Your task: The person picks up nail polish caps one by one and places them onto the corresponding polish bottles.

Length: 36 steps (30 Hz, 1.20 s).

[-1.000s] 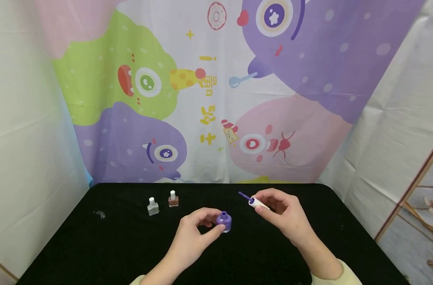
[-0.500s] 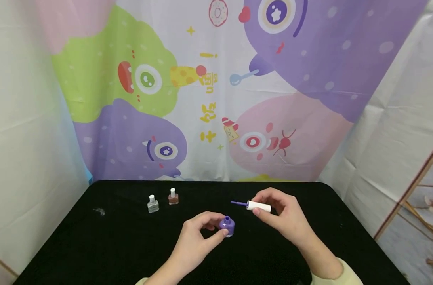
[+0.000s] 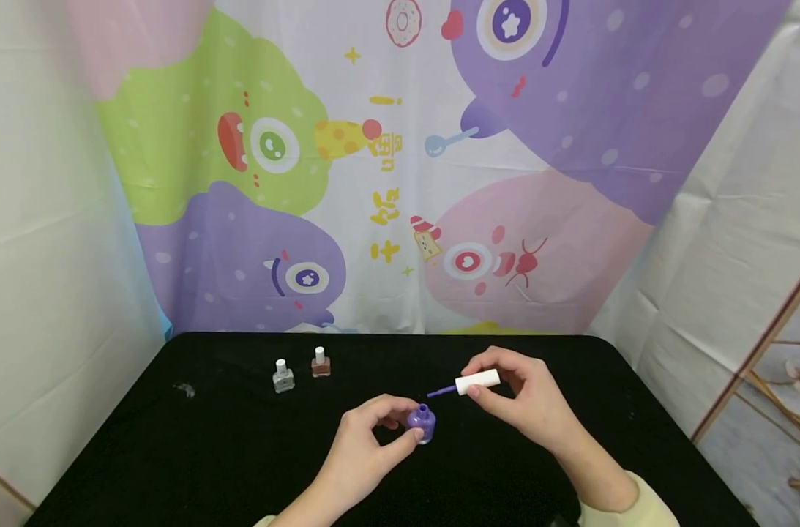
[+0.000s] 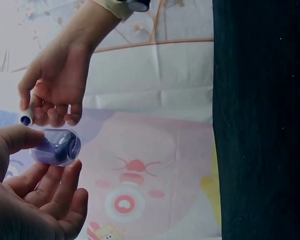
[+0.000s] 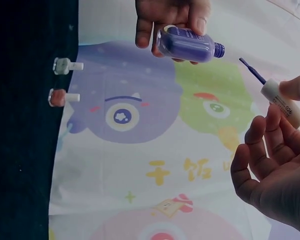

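My left hand [image 3: 369, 443] pinches an uncapped purple nail polish bottle [image 3: 423, 424] between thumb and fingers, its threaded neck bare. In the right wrist view, that nail polish bottle [image 5: 190, 45] shows a printed label and purple polish inside. With thumb and fingertips my right hand [image 3: 521, 391] pinches the white nail polish cap [image 3: 477, 381]. From the cap a purple-coated brush [image 3: 441, 392] points left and slightly down, its tip just above the bottle's mouth and apart from it. Seen by the left wrist camera, the bottle [image 4: 56, 147] lies across the fingers with its base facing the lens.
Two capped nail polish bottles stand at the back left of the black table [image 3: 208, 454]: a clear glittery bottle [image 3: 283, 379] and a reddish-brown bottle [image 3: 320, 364]. A small pale smudge [image 3: 185, 390] marks the cloth farther left. A cartoon-print curtain [image 3: 386, 293] hangs behind the table.
The brush has swung from pointing up-left to pointing slightly down-left, its tip now nearer the bottle's mouth. My left hand has shifted the bottle slightly right and toward me.
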Available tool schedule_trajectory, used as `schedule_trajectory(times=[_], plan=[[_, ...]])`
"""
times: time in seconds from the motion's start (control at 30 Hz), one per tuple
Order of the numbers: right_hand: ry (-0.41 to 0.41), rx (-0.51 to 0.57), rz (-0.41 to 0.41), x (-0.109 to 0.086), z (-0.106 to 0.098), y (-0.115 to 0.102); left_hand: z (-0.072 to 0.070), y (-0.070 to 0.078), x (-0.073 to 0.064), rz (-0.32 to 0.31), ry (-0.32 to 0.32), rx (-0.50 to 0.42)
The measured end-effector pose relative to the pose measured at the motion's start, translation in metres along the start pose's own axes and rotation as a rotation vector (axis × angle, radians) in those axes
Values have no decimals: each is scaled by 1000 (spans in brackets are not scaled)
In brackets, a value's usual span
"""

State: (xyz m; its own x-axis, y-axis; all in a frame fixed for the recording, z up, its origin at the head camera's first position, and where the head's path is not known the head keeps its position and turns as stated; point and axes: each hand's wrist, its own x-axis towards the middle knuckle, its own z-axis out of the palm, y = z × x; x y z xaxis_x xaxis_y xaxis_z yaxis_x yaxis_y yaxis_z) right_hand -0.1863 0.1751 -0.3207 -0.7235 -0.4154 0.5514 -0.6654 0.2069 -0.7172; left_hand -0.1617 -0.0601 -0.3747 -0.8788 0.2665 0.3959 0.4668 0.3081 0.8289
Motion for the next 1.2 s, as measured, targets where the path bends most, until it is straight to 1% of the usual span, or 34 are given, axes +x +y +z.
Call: schedule_trajectory(times=[0.13, 0.3, 0.47, 0.8, 0.93, 1.03, 1.13, 1.2], plan=[[-17, -27, -16, 2, 0, -1, 1, 1, 0, 3, 1, 5], [-40, -84, 12, 3, 0, -5, 2, 2, 0, 10, 2, 7], [-62, -125, 16, 5, 0, -8, 2, 4, 0, 15, 6, 4], [-89, -159, -3, 7, 0, -6, 2, 5, -2, 21, 23, 0], [-92, -175, -8, 7, 0, -5, 1, 5, -2, 42, 33, -5], [-94, -184, -11, 7, 0, -5, 2, 4, -2, 71, 41, -7], [-102, -188, -18, 7, 0, -6, 2, 3, -2, 79, 38, -6], [-111, -190, -26, 7, 0, -6, 2, 3, -2, 69, 28, -8]])
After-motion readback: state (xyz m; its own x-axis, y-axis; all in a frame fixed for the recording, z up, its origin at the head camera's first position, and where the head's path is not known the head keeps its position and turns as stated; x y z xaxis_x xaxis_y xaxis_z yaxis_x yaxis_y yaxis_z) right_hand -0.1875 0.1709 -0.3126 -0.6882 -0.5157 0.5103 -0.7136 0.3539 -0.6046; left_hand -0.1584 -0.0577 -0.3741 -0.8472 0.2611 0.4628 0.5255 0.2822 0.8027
